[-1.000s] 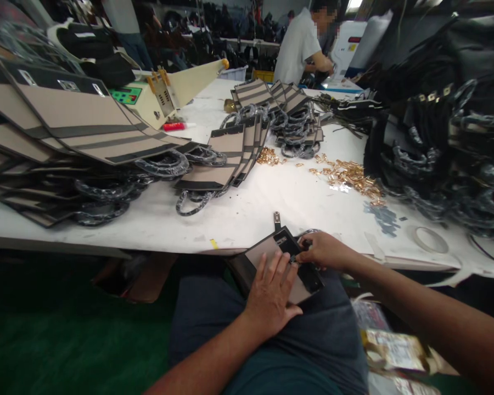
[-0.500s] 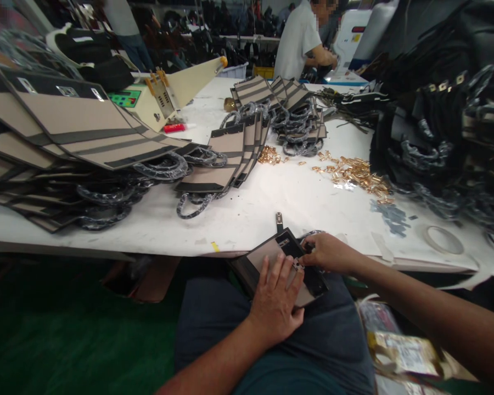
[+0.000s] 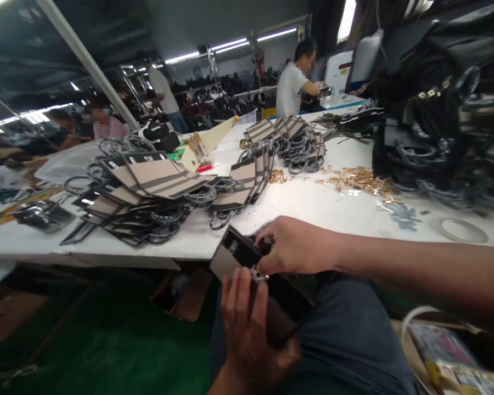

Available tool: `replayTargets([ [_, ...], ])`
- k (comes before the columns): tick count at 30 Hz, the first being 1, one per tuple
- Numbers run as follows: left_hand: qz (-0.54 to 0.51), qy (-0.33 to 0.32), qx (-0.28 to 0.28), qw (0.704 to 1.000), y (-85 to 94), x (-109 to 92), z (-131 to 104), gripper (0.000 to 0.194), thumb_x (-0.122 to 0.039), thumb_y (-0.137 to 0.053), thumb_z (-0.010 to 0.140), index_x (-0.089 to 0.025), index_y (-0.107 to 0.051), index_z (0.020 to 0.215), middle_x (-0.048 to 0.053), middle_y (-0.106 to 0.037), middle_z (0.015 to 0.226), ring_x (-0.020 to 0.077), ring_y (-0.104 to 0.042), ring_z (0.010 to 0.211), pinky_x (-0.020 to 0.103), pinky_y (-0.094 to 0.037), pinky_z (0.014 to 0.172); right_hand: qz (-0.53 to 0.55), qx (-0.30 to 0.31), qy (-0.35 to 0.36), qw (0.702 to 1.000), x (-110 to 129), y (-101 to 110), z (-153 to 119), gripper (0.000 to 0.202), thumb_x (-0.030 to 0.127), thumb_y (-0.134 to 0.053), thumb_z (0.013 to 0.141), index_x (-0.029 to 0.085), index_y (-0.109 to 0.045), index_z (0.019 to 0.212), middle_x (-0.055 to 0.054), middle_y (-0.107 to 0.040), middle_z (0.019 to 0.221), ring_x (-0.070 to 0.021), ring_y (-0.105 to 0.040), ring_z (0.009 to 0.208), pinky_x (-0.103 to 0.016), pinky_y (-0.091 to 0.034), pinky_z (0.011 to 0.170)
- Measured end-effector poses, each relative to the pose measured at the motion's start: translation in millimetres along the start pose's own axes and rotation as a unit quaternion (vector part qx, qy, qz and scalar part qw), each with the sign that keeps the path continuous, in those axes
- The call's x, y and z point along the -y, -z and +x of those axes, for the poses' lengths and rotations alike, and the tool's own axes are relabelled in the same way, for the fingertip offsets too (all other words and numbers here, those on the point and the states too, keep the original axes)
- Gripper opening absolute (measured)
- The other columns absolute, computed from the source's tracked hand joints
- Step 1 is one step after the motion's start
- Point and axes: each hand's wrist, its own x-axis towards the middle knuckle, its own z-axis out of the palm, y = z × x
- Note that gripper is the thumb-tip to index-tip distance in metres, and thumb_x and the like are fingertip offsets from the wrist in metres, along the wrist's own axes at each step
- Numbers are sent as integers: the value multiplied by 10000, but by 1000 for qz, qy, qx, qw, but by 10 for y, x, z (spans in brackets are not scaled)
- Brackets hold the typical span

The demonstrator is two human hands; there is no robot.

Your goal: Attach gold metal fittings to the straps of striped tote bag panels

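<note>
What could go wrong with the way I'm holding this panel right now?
The tan and black bag panel rests on your lap, off the white table, propped only by the left hand; it could slide off your knee. The small silver metal clasp sits pinched at the right hand fingertips and might drop to the green floor, where it would be hard to find.

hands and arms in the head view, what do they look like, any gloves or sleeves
Both are bare: no gloves, rings, watch or bands show on the left hand or the right hand. The right forearm is uncovered as far as the frame edge, so no sleeve shows. The left forearm is mostly out of view.
</note>
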Motion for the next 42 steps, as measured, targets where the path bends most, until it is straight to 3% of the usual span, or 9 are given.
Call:
replayTargets([
  [4,110,-50,-33,992,767,102,397,966,-492,-757,893,-138,-312,1673,211,-303,1721,486,-335,1550,744,-280,1237,106,25,102,989,587,78,-175,164,292,-783,733,176,-668,721,87,-502,559,-79,-429,509,-207,-259,446],
  [6,144,-89,-10,986,1021,110,574,903,-480,-747,902,-165,-364,1656,193,-361,1701,462,-379,1534,739,-260,1251,158,19,111,981,649,103,-295,182,305,-786,744,176,-658,741,81,-531,582,-76,-438,499,-195,-284,444],
  [8,141,-118,27,983,1081,106,667,813,-488,-697,930,-169,-422,1625,187,-419,1672,434,-408,1525,718,-246,1267,196,-5,104,975,509,88,-379,190,325,-783,755,174,-674,793,64,-568,615,-85,-465,503,-197,-322,445],
  [11,77,-132,98,983,748,138,607,770,-517,-647,940,-149,-462,1591,178,-430,1669,408,-381,1547,674,-211,1293,231,-60,54,970,-59,-31,-374,192,337,-753,766,168,-696,836,47,-582,622,-96,-465,493,-213,-350,449],
  [17,-14,-130,273,953,-609,365,107,839,-493,-705,866,-203,-440,1608,113,-339,1727,350,-299,1596,601,-165,1319,259,-178,-185,931,-1537,-400,-95,195,354,-699,691,198,-581,684,61,-474,474,-113,-416,427,-249,-324,439],
  [21,-55,-92,304,947,-1104,446,-95,900,-391,-734,833,-223,-382,1644,100,-292,1748,361,-251,1614,632,-182,1309,225,-198,-225,927,-1872,-393,28,156,312,-710,692,178,-650,746,36,-566,552,-130,-495,510,-247,-369,482],
  [27,-84,-79,278,954,-1231,509,-87,875,-461,-717,872,-182,-398,1637,130,-311,1737,370,-239,1617,631,-130,1326,146,-146,-254,945,-1803,-159,172,197,275,-718,720,146,-749,866,9,-655,649,-158,-589,601,-250,-423,540],
  [35,-127,-95,288,945,-1140,586,-202,741,-531,-620,960,-189,-465,1599,80,-352,1724,337,-255,1615,603,-46,1342,213,-103,-269,934,-1874,-429,87,241,393,-711,788,161,-702,853,23,-607,631,-138,-515,547,-248,-396,503],
  [42,-122,-86,262,953,-1228,602,-247,680,-507,-622,974,-196,-511,1568,89,-410,1694,341,-302,1598,621,-68,1340,181,-114,-244,946,-1965,-407,90,249,399,-700,832,160,-716,901,3,-657,694,-156,-566,598,-263,-436,558],
])
